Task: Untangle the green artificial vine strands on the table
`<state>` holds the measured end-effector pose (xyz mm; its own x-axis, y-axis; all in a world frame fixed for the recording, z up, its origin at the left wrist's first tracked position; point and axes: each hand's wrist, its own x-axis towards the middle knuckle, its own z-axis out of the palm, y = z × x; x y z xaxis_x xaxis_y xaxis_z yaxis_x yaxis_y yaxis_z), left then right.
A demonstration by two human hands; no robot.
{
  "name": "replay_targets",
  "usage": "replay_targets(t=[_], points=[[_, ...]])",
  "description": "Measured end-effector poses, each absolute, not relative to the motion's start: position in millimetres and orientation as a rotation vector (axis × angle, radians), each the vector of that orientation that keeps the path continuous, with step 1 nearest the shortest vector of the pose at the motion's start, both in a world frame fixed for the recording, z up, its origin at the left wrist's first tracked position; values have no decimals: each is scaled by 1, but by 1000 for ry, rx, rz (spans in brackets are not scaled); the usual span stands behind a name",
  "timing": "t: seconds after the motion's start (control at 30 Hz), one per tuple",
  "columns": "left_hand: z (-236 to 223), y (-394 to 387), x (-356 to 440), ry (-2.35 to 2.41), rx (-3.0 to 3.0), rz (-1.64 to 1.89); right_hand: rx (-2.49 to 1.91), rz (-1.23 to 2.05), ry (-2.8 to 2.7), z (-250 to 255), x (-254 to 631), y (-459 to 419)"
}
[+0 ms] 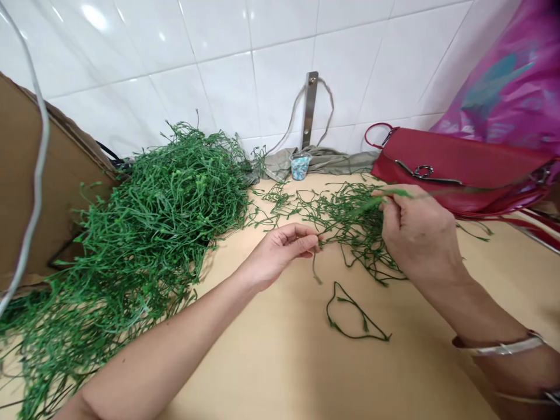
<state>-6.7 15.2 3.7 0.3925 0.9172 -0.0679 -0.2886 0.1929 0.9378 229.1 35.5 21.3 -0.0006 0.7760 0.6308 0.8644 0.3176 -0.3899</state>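
Note:
A large heap of green artificial vine strands (153, 204) fills the left of the table. A looser tangle of the same thin strands (345, 227) spreads across the middle, and both my hands are in it. My left hand (280, 254) pinches a strand at the tangle's near edge between thumb and fingers. My right hand (415, 233) grips strands at the tangle's far right and holds one raised. A single strand lies apart in a small loop (350, 315) on the tabletop, below and between my hands.
A tan tabletop (271, 361) runs to a white tiled wall (227, 87). Along the back lie a red handbag (455, 166), a magenta plastic bag (503, 81), grey cloth (324, 160) and a small cup of blue bits (300, 166). Cardboard (44, 175) and a white cable (39, 146) stand left.

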Motion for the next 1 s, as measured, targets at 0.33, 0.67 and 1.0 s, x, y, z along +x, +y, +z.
replay_targets(t=[0.33, 0.67, 1.0], points=[[-3, 23, -8, 863, 1046, 1126, -1244, 217, -1800, 13, 199, 21], [-2, 19, 2, 885, 1174, 1159, -1194, 1172, -1642, 27, 178, -1], [-3, 20, 1, 931, 1321, 1148, -1176, 1266, -1702, 13, 172, 1]])
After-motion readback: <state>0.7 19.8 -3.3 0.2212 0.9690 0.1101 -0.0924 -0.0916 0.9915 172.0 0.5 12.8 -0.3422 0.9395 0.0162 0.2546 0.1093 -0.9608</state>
